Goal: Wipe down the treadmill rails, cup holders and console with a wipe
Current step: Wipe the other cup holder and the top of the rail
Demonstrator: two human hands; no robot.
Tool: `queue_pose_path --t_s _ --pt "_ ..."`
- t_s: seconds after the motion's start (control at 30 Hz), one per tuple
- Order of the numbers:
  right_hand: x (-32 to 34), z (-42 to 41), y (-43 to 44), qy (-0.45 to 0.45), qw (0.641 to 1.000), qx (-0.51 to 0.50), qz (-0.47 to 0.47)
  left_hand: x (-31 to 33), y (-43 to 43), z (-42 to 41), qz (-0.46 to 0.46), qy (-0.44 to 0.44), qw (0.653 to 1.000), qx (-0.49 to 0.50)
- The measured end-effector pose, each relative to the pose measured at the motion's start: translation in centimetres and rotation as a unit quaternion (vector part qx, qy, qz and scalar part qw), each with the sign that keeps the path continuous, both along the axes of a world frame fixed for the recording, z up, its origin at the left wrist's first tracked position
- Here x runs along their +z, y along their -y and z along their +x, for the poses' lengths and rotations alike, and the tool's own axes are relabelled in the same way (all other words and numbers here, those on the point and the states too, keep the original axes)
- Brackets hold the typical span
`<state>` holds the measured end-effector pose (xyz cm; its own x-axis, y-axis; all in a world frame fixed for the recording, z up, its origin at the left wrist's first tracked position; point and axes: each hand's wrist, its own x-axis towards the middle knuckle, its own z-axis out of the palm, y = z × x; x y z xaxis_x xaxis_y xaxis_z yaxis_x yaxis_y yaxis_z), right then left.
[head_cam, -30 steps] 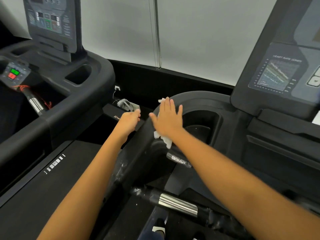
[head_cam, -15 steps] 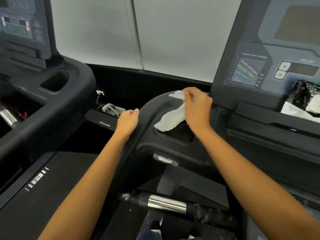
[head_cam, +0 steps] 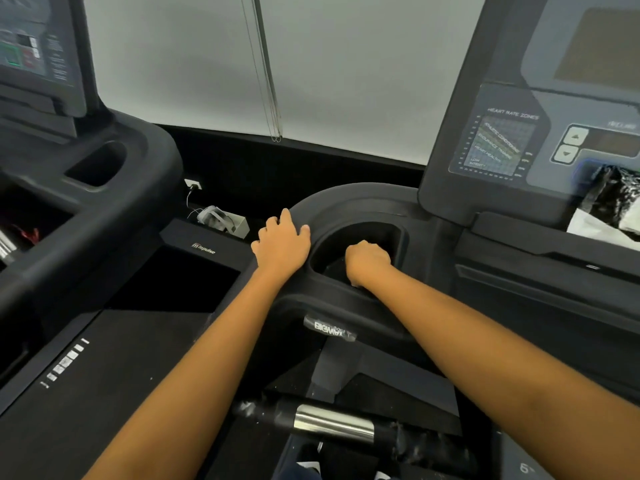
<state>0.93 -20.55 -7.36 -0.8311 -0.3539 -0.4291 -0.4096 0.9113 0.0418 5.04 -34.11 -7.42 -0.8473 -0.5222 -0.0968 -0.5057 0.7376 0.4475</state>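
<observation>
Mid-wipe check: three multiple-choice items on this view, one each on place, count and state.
1. Where is the right hand? A in the cup holder; B on the console; C raised overhead.
2. How many arrow buttons show on the console? A one; B two; C five.
3. How is the left hand? A open, resting on the rim; B clenched in the air; C pressing an arrow button.
1 A, its fist sits down in the recess. 2 B, one up, one down. 3 A, fingers spread on the black rim.
</observation>
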Motion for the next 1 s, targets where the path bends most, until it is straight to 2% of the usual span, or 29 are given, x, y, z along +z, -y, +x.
queue_pose_path --t_s 0.13,0.2,0.27,0.33,0.4,0.47,0.53,0.67,0.7,0.77,0.8,0.83,0.9,1.0 --pt "-0.5 -0.2 0.8 -0.091 0.985 -0.058 -0.138 -0.6 0.0 0.3 -0.019 -0.013 1.000 -0.015" --pt "-0.9 0.1 0.9 -0.098 0.974 -0.080 -0.188 -0.5 0.0 0.3 -0.019 -0.012 1.000 -0.012" --pt "-1.4 0.1 0.8 -0.048 0.959 -0.114 -0.253 -0.4 -0.2 0.1 -0.018 -0.010 1.000 -0.009" --pt "-1.5 0.3 0.2 0.082 0.938 -0.123 -0.314 -0.3 -0.4 -0.1 -0.018 -0.013 1.000 -0.005" --pt "-1.1 0.8 -0.5 0.228 0.897 -0.123 -0.358 -0.2 -0.7 -0.2 -0.018 -0.012 1.000 0.002" --pt "-0.2 0.7 -0.7 0.276 0.893 -0.113 -0.338 -0.1 -0.8 -0.2 -0.018 -0.012 1.000 0.009" --pt "0.4 0.0 -0.7 0.277 0.906 -0.110 -0.301 0.1 -0.7 -0.2 -0.012 -0.010 1.000 0.011" --pt "0.7 -2.0 -1.0 0.311 0.907 -0.132 -0.254 0.2 -0.4 0.0 0.003 -0.017 1.000 0.013" --pt "0.5 -2.4 -1.1 0.272 0.924 -0.122 -0.238 0.1 -0.4 0.0 0.003 -0.018 1.000 0.012" --pt "0.1 -2.5 -0.7 0.101 0.967 -0.090 -0.215 0.0 -0.4 0.1 0.002 -0.018 1.000 0.010" --pt "-0.2 -2.2 -0.4 0.035 0.969 -0.084 -0.230 -0.1 -0.3 0.1 0.001 -0.018 1.000 0.009" --pt "-0.8 -1.8 0.1 0.009 0.962 -0.080 -0.261 -0.1 -0.3 0.1 -0.001 -0.018 1.000 0.008" --pt "-1.9 -0.9 0.7 0.041 0.951 -0.053 -0.301 -0.1 -0.3 0.1 0.001 -0.018 1.000 0.007" --pt "-2.7 -0.7 0.6 0.141 0.945 -0.016 -0.294 0.0 -0.3 0.0 0.004 -0.015 1.000 0.007"
